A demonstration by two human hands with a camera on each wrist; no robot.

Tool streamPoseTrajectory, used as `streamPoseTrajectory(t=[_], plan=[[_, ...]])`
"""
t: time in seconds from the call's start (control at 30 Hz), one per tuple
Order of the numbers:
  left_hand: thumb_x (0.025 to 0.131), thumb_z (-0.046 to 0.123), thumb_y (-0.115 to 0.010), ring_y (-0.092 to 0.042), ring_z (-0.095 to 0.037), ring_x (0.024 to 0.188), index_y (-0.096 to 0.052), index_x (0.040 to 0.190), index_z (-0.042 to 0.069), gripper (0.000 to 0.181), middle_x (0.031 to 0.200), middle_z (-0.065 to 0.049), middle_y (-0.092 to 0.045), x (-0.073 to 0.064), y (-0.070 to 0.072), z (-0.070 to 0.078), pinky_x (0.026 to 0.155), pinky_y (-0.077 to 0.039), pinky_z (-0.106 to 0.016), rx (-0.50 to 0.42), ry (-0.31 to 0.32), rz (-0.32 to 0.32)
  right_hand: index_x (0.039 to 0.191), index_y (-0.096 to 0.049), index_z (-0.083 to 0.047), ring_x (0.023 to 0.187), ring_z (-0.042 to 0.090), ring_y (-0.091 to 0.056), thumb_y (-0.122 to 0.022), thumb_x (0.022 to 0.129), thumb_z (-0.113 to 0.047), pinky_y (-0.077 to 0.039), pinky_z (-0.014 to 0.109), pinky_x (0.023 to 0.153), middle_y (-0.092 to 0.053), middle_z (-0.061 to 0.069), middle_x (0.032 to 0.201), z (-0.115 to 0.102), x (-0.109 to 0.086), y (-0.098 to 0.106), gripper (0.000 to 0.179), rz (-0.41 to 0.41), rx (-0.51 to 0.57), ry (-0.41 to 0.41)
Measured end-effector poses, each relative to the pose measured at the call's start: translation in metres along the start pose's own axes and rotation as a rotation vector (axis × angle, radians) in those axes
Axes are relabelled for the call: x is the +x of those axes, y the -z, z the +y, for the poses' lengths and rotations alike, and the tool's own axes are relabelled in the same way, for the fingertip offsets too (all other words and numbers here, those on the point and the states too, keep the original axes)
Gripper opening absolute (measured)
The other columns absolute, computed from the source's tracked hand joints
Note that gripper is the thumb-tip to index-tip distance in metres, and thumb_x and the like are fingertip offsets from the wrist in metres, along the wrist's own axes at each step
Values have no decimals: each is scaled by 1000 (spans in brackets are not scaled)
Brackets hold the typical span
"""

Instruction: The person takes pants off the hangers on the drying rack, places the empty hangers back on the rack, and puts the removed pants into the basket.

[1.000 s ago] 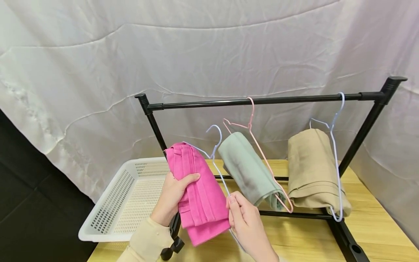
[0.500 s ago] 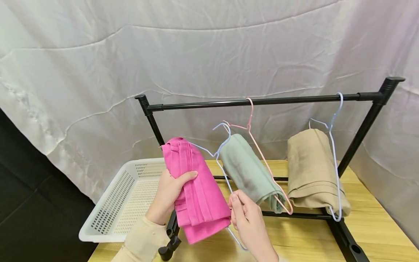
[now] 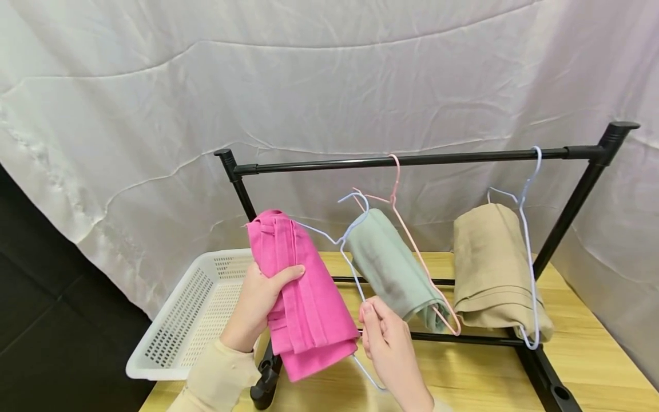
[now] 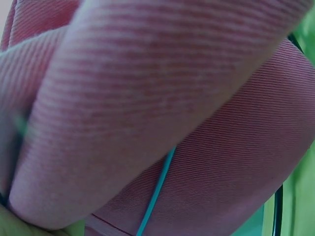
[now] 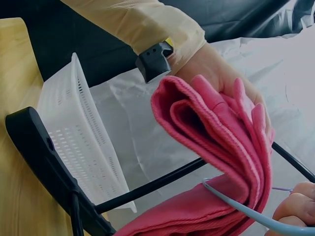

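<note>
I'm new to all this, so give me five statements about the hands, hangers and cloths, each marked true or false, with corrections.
1. The left hand grips the pink cloth. True.
2. The green cloth hangs from the black bar on a pink hanger. True.
3. The right hand holds the pink hanger. False: it holds a blue hanger.
4. The hook of the blue hanger in the hand is over the bar. False: it is off the bar.
5. The beige cloth is on a hanger at the right end of the bar. True.
</note>
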State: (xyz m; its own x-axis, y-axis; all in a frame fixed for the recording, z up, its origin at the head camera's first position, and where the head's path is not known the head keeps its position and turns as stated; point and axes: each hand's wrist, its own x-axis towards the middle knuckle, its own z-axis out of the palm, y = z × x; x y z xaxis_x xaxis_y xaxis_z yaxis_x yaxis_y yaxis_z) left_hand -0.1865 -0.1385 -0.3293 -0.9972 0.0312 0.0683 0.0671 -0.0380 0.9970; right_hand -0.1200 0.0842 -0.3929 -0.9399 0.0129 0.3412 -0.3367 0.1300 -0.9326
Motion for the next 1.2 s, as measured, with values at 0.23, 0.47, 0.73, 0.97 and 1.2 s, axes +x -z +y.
streamPoseTrajectory(t=[0.23, 0.47, 0.73, 0.97, 1.2], plan=[[93, 14, -80, -80, -26, 90, -53, 130, 3, 47, 105, -9, -76, 0, -1, 6, 83, -67, -42, 0, -7, -11, 89, -57, -10, 42, -5, -36, -48, 116, -18, -34, 19, 36, -42, -6, 53, 2, 0, 0, 30, 33, 18, 41], [94, 15, -81, -80, -26, 92, -52, 132, 4, 49, 107, -11, -76, -7, -3, 13, 85, -67, -42, 23, -20, -33, 89, -57, -12, 44, -2, -39, -48, 116, -20, -37, 21, 38, -42, -8, 54, 6, 0, -2, 30, 35, -7, -10], [94, 16, -81, -80, -25, 94, -52, 133, 5, 49, 108, -9, -76, -11, 2, 21, 87, -67, -41, 31, -31, -17, 89, -57, -11, 44, -2, -38, -48, 116, -21, -35, 21, 39, -42, -8, 53, 7, 2, -5, 31, 26, 7, -4], [94, 18, -81, -80, -27, 96, -52, 133, 8, 50, 111, -10, -76, -10, 11, 25, 87, -67, -43, 53, -22, -4, 88, -57, -9, 43, -2, -39, -48, 116, -20, -38, 22, 38, -44, -4, 53, 10, 3, -8, 31, 28, 23, 12], [95, 18, -81, -80, -25, 96, -53, 133, 8, 48, 111, -8, -76, -9, 20, 30, 88, -67, -42, 61, -22, 2, 87, -56, -10, 43, -3, -39, -49, 116, -19, -39, 21, 38, -44, -5, 52, 14, 3, -11, 31, 31, 24, 16]])
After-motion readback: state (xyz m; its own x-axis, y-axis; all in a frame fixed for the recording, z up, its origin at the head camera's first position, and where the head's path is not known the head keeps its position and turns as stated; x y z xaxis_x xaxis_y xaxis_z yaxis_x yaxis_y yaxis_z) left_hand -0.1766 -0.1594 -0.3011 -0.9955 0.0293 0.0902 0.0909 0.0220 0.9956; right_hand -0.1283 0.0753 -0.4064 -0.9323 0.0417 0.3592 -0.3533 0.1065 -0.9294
